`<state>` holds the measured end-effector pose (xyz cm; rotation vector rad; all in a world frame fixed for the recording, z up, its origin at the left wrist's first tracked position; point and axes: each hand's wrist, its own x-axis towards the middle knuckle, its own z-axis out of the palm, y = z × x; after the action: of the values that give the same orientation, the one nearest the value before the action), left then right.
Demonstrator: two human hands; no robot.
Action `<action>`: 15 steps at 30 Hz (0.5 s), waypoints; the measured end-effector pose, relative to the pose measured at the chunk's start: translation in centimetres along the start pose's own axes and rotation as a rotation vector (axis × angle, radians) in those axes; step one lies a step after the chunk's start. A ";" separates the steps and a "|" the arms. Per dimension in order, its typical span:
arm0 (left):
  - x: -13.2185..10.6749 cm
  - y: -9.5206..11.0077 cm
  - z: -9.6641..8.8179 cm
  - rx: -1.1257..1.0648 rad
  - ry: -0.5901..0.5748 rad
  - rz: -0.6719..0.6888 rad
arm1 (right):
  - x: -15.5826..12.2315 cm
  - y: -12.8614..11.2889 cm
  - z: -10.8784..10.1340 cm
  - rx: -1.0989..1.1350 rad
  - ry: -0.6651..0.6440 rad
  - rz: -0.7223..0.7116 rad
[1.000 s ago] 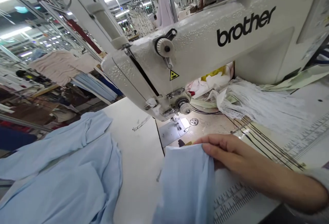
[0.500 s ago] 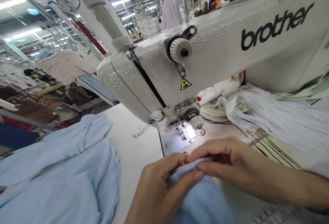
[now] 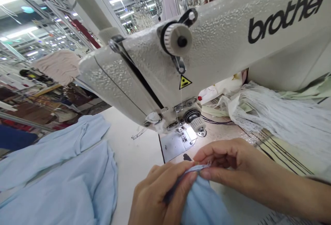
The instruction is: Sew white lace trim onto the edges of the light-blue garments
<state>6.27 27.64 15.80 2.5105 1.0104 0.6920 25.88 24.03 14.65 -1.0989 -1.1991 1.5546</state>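
Note:
Between my two hands is a piece of light blue fabric [image 3: 204,201], its raw edge frayed with loose threads at the top. My left hand [image 3: 160,190] pinches the folded edge between thumb and forefinger. Right beside it, my right hand [image 3: 235,163] is closed on the same edge, thumb below and fingers above, the fingertips nearly meeting the left ones. Just beyond the hands is the lit needle plate and presser foot [image 3: 183,137] of a white sewing machine [image 3: 219,45]. The cloth hangs down toward me, and its lower part runs out of view.
Light blue garment pieces [image 3: 64,180] lie on the left of the white table [image 3: 126,156]. A heap of white lace [image 3: 279,111] and pale green strips is on the right. Ruler markings [image 3: 274,218] show at the bottom right. Tweezers [image 3: 139,133] lie left of the needle.
The fabric edge is now pulled straighter, with its frayed end showing between my fingers. My left fingers have flattened along it. The view has shifted slightly closer to the machine.

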 end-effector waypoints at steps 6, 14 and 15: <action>0.0 0.6 0.2 -0.034 0.068 -0.034 | 0.0 0.4 -0.1 -0.026 -0.028 -0.038; -0.2 1.2 0.7 -0.062 0.084 -0.148 | 0.1 0.3 -0.2 -0.057 -0.023 -0.043; -0.3 1.2 0.7 -0.061 0.082 -0.156 | 0.0 0.2 -0.1 -0.064 -0.020 -0.042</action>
<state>7.18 26.51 15.71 2.3380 1.1815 0.7719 25.96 24.04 14.40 -1.0943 -1.2852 1.5082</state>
